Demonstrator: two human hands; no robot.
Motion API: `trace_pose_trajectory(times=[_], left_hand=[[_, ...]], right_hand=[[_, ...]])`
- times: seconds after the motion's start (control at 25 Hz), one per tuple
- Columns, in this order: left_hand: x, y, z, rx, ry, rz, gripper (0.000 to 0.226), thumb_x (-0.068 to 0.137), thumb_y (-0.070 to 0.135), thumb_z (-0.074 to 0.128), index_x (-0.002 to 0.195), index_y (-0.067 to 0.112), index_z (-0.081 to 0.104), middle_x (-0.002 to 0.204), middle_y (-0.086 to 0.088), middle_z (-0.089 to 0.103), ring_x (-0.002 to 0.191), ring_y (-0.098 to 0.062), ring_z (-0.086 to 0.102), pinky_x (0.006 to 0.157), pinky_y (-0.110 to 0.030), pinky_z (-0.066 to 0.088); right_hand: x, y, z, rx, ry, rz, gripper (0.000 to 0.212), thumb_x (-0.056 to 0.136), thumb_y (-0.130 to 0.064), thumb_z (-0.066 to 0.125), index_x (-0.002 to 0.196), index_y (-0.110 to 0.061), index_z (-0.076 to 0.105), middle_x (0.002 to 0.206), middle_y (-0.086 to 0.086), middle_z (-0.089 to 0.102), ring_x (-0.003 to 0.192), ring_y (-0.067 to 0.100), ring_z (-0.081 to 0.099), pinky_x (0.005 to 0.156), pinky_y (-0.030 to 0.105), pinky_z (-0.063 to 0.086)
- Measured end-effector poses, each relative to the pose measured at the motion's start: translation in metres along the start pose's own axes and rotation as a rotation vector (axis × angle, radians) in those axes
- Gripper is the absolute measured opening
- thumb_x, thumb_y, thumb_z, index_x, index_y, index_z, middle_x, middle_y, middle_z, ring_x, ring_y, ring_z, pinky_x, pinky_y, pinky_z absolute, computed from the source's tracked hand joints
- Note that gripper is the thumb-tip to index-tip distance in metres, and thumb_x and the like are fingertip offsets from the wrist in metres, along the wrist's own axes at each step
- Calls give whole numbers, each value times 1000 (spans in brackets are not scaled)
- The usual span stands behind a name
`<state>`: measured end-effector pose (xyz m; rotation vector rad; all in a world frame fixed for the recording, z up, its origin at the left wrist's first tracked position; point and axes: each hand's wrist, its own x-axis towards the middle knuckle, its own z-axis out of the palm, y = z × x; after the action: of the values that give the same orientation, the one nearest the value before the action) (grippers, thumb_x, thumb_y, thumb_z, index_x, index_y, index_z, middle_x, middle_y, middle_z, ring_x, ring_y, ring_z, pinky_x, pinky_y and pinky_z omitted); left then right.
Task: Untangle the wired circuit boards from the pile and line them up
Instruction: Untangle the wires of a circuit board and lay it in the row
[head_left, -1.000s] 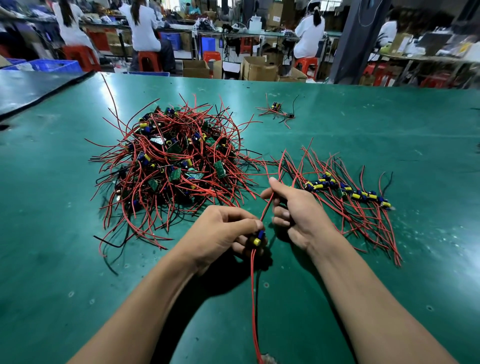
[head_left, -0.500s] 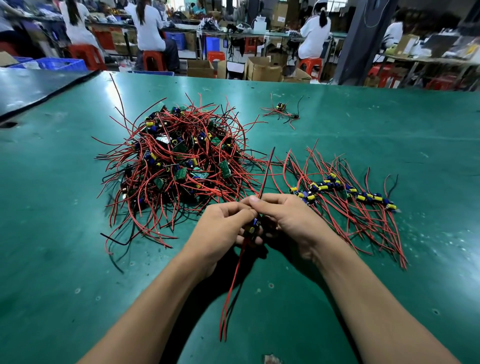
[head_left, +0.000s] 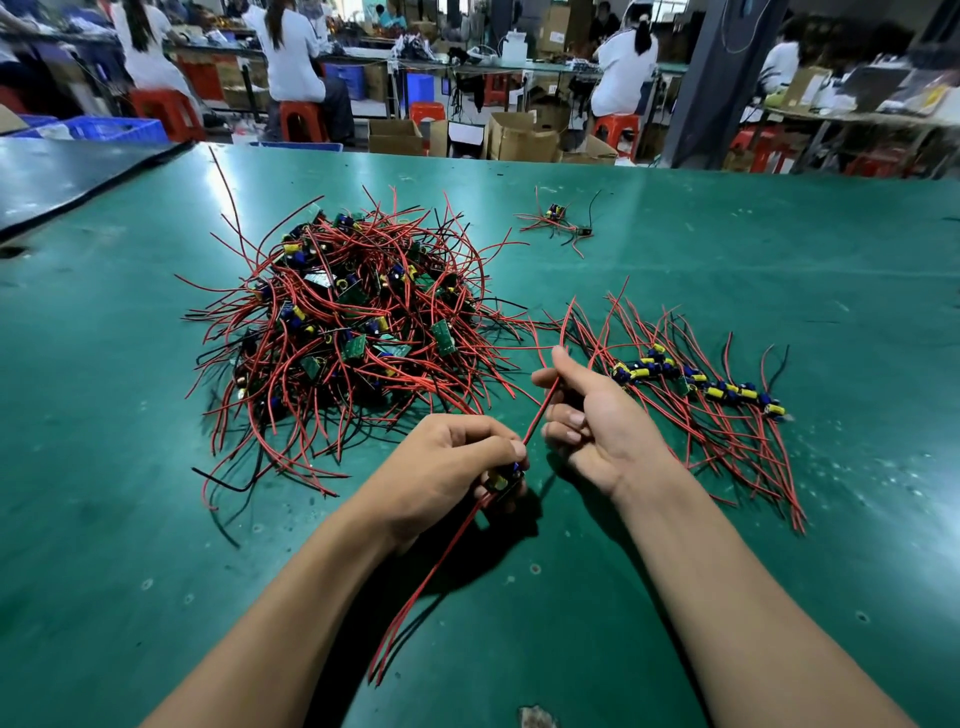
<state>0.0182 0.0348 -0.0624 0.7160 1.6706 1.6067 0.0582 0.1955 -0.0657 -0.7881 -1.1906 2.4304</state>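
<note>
Here the left hand (head_left: 447, 467) curls round one small circuit board (head_left: 505, 480), held low over the counter (head_left: 156, 519) so its trailing leads (head_left: 426, 597) hang free toward the person. The right hand (head_left: 597, 421) pinches that board's upper red wire (head_left: 536, 420) between thumb and forefinger, seemingly to draw it straight. The tangled pile (head_left: 353, 332) lies just beyond the left hand. The finished row (head_left: 696, 384) sits beside the right hand, handy, I judge, for laying this board down.
</note>
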Motion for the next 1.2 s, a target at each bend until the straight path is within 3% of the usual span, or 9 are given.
trace_pose_trajectory(times=[0.2, 0.4, 0.56, 0.68, 0.76, 0.88, 1.0, 1.12, 1.2], left_hand=[[-1, -1, -2, -5, -72, -14, 21, 89, 6, 63, 70, 11, 70, 63, -12, 66, 58, -26, 58, 57, -28, 46], [0, -4, -1, 9, -60, 1, 20, 90, 6, 64, 72, 11, 72, 64, -11, 67, 62, -25, 56, 58, -28, 43], [1, -5, 2, -59, 30, -10, 18, 95, 13, 60, 84, 2, 70, 64, -5, 68, 48, -9, 56, 47, -15, 44], [5, -3, 3, -200, 111, -44, 37, 98, 32, 52, 97, -2, 69, 80, -15, 74, 59, -20, 68, 52, -22, 54], [7, -3, 2, -267, 138, -57, 45, 99, 42, 47, 106, 2, 67, 92, -16, 75, 72, -26, 72, 58, -28, 58], [11, -5, 0, -303, 146, -42, 52, 100, 50, 39, 108, 10, 72, 100, -11, 75, 90, -26, 72, 77, -35, 60], [12, -4, 2, -453, 163, -61, 57, 99, 53, 36, 108, 10, 72, 93, -12, 73, 88, -21, 72, 75, -30, 60], [13, -4, 3, -478, 157, -84, 61, 98, 56, 31, 127, 12, 61, 120, -15, 68, 106, -24, 67, 89, -32, 54], [13, -4, 4, -468, 165, -86, 55, 98, 55, 33, 126, 15, 60, 123, -12, 68, 112, -26, 66, 97, -39, 52]], right_hand=[[-2, -12, -5, 212, 29, 48, 38, 100, -24, 59, 66, -6, 57, 52, -2, 42, 28, 3, 25, 27, 14, 19], [-4, -15, -7, 406, -114, 172, 42, 101, -25, 54, 62, -7, 57, 61, -1, 36, 30, 4, 26, 26, 14, 20], [-6, -13, -6, 126, -79, 58, 48, 78, -52, 72, 88, -5, 69, 64, -2, 46, 40, 2, 32, 35, 13, 29], [-10, -7, -6, -173, -53, -53, 63, 62, -59, 77, 95, -7, 72, 69, -3, 51, 45, 5, 37, 41, 17, 33], [-14, -1, -3, -392, -46, -171, 55, 64, -60, 80, 90, -12, 71, 72, -2, 54, 47, 7, 41, 45, 22, 36], [-24, 8, 3, -736, -52, -380, 38, 74, -48, 85, 87, -19, 64, 76, -4, 63, 59, 7, 54, 60, 28, 48], [-31, 16, 9, -1081, -38, -553, 32, 73, -33, 86, 90, -23, 61, 84, -3, 64, 66, 5, 53, 62, 20, 43], [-33, 14, 11, -1140, -33, -630, 22, 76, -15, 81, 90, -22, 65, 90, 0, 66, 75, 10, 59, 67, 12, 42], [-29, 8, 6, -1114, 55, -707, 17, 79, -8, 77, 86, -20, 68, 90, 3, 67, 78, 14, 62, 73, 14, 45]])
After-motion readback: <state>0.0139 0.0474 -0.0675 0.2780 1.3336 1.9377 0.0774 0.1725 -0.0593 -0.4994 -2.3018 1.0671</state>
